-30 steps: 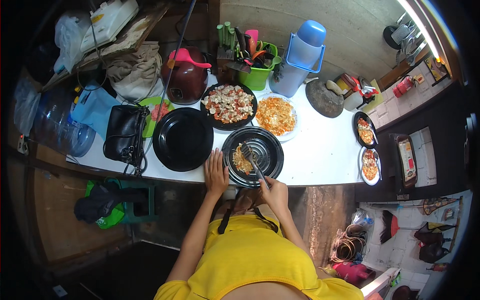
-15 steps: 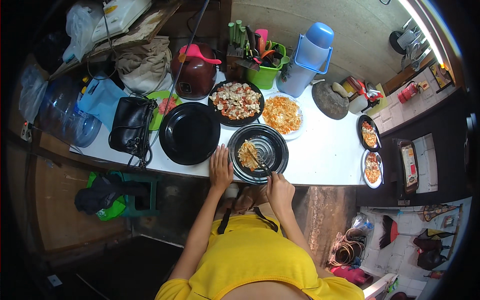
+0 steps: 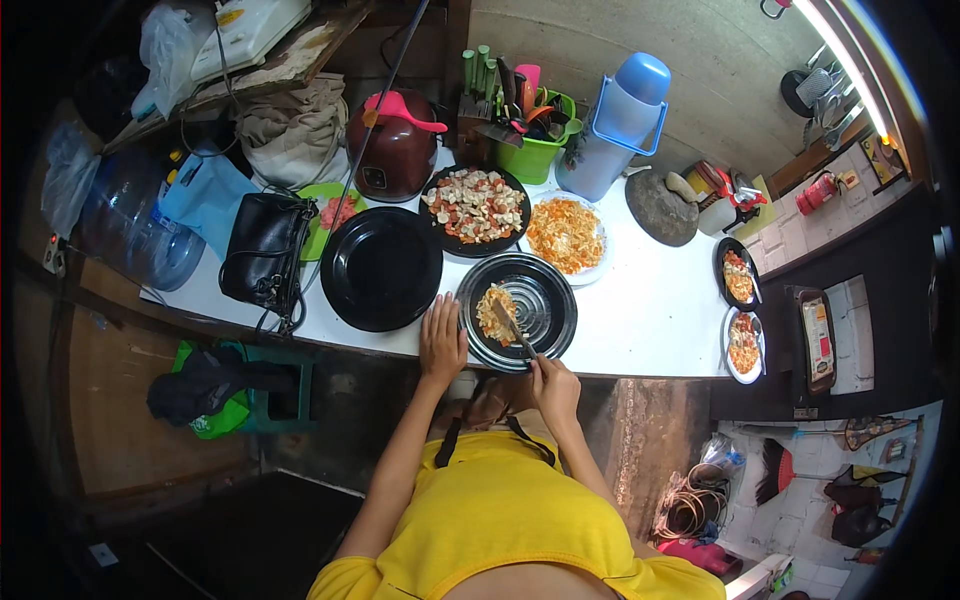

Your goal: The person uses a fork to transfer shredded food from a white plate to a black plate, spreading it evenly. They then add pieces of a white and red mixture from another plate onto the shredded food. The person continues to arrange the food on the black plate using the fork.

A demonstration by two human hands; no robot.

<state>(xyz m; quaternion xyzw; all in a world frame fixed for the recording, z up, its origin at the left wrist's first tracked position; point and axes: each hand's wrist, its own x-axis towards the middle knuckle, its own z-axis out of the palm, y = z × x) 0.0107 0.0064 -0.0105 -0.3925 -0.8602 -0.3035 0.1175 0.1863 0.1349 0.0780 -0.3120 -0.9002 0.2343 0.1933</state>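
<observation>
A black plate with a ringed, shiny surface lies near the table's front edge, with a small heap of orange-white shredded food on its left side. My right hand is closed round the handle of a slim piece of cutlery. Its head rests in the heap; whether it is a spoon or a fork I cannot make out. Fingers stretched out flat, my left hand lies on the table edge beside this plate. Left of it is a bare black plate.
Behind stand a black plate of chopped food and a white plate of orange shredded food. Two filled plates sit at the right end. A blue jug, green utensil holder, dark red cooker and black bag line the table.
My right hand has shifted slightly down, and the cutlery's head has turned in the heap, showing a broader brownish face. My left hand stays put on the table.
</observation>
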